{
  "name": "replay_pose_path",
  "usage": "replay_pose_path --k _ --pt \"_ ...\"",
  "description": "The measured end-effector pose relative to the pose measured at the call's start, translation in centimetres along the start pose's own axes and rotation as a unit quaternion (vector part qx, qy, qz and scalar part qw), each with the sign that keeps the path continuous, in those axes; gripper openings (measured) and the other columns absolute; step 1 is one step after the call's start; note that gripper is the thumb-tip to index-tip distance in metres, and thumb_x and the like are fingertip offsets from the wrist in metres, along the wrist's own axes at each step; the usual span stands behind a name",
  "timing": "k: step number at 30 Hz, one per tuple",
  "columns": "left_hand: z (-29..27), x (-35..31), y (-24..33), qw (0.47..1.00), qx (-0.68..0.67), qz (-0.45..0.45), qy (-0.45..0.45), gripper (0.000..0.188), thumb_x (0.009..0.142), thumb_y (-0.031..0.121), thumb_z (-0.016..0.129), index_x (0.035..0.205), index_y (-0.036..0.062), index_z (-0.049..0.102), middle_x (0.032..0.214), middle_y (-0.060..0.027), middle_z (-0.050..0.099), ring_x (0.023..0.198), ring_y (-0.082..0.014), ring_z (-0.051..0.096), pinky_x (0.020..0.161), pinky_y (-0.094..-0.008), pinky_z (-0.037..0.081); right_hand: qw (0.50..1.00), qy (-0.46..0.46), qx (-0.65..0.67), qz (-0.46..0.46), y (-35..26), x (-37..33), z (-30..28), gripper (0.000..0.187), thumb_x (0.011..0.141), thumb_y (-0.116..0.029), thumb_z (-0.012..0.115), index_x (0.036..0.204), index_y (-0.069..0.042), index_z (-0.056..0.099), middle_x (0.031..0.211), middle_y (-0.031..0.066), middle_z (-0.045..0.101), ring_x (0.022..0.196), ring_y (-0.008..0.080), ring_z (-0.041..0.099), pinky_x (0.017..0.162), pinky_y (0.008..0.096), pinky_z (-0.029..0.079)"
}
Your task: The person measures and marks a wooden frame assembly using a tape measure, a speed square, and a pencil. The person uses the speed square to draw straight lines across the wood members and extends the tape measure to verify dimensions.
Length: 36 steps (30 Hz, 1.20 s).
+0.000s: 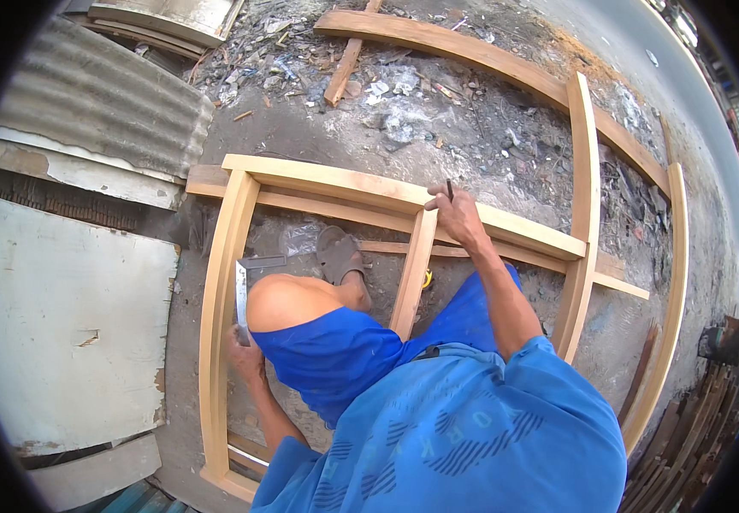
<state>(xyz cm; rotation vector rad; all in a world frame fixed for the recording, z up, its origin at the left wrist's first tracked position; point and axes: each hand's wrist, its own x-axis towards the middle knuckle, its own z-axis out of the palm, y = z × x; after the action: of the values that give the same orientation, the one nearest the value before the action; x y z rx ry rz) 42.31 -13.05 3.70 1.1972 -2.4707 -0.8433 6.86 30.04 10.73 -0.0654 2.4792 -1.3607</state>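
My left hand (247, 356) is closed around the lower end of a steel try square (242, 295), beside the left post (218, 333) of a pale timber frame. The square's dark arm points right above my bare knee. My right hand (458, 215) grips a dark pencil (449, 190), which sticks up between the fingers. That hand rests where the middle bar (413, 274) meets the long far rail (335, 181). Part of a yellow tape measure (427, 279) shows on the ground, just right of the middle bar. My legs are inside the frame, and a sandalled foot stands near the far rail.
Another timber upright (586, 162) crosses the rail's right end, with a further long piece (673, 299) beyond. A brown beam (446, 47) lies across littered ground at the back. Corrugated sheeting (109, 94) and a white panel (70, 325) stand left. Wood strips (686, 436) are stacked lower right.
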Motion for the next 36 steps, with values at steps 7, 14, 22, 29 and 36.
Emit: replay_pose_path --k 7,14,22,29,36 --pt "4.3 11.5 22.6 0.920 -0.099 0.340 -0.171 0.034 0.089 0.027 0.080 0.112 0.0049 0.069 0.084 -0.0141 0.071 0.070 -0.0270 0.070 0.065 -0.0365 0.055 0.951 -0.177 0.252 -0.021 -4.4 -0.8 3.3 0.070 0.103 -0.050 0.059 0.141 0.009 0.054 0.126 0.0215 0.069 0.116 0.0260 0.066 0.096 0.0377 0.053" --pt "11.1 13.5 34.7 0.808 -0.033 0.579 -0.100 0.054 0.092 0.036 0.077 0.133 0.0060 0.060 0.125 -0.0215 0.064 0.112 -0.0347 0.064 0.094 -0.0422 0.051 0.744 -0.252 0.619 0.006 -3.7 -1.8 -2.7 0.051 0.100 -0.041 0.068 0.125 0.003 0.065 0.090 0.0034 0.069 0.075 0.0094 0.060 0.067 0.0259 0.049" --pt "15.8 9.8 40.3 0.651 -0.288 0.223 -0.666 0.059 0.107 0.042 0.053 0.147 -0.0002 0.046 0.138 -0.0130 0.057 0.122 -0.0252 0.055 0.108 -0.0408 0.043 0.944 -0.064 0.324 -0.002 -5.3 0.2 1.2 0.025 0.094 -0.021 0.077 0.103 0.000 0.066 0.093 0.0017 0.070 0.084 0.0163 0.068 0.076 0.0347 0.053" --pt "18.9 8.6 36.9 0.679 -0.070 0.059 -0.728 0.028 0.109 0.019 0.049 0.131 0.0062 0.062 0.099 -0.0026 0.069 0.081 -0.0128 0.060 0.077 -0.0322 0.053 0.986 -0.118 0.011 0.117 -4.0 -2.0 6.1 0.026 0.100 -0.023 0.061 0.106 -0.001 0.072 0.094 0.0250 0.072 0.091 0.0466 0.068 0.081 0.0507 0.052" --pt "24.0 12.9 37.9 0.775 0.043 0.361 -0.517 0.025 0.106 0.017 0.053 0.123 0.0054 0.066 0.091 -0.0138 0.070 0.077 -0.0303 0.065 0.072 -0.0409 0.052 0.994 -0.052 0.010 0.094 -0.2 -3.6 2.5 0.030 0.097 -0.026 0.061 0.107 0.000 0.072 0.094 0.0260 0.072 0.092 0.0448 0.069 0.082 0.0507 0.052"
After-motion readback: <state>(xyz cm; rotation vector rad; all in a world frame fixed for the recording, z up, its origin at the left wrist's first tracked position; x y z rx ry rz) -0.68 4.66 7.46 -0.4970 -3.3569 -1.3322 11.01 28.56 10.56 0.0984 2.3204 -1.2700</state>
